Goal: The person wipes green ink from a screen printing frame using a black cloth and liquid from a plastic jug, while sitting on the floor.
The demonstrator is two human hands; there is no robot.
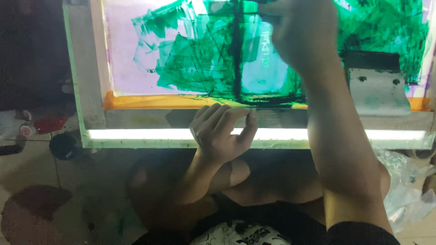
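We look down from above our own crossed legs at a backlit screen-printing frame point(93, 68) propped in front of us. Its pale violet mesh point(125, 54) is smeared with green ink point(190, 63), crossed by a dark vertical stripe point(237, 50), and edged along the bottom with orange tape point(150, 100). Our left hand point(221, 131) rests on the frame's lower bar, fingers curled together, thumb touching them, holding nothing. Our right hand point(299, 34) is raised against the mesh near the top, fingers pinched shut on something small we cannot make out. A grey squeegee point(377, 88) leans just right of that forearm. A bright light tube point(145, 134) glows beneath the frame
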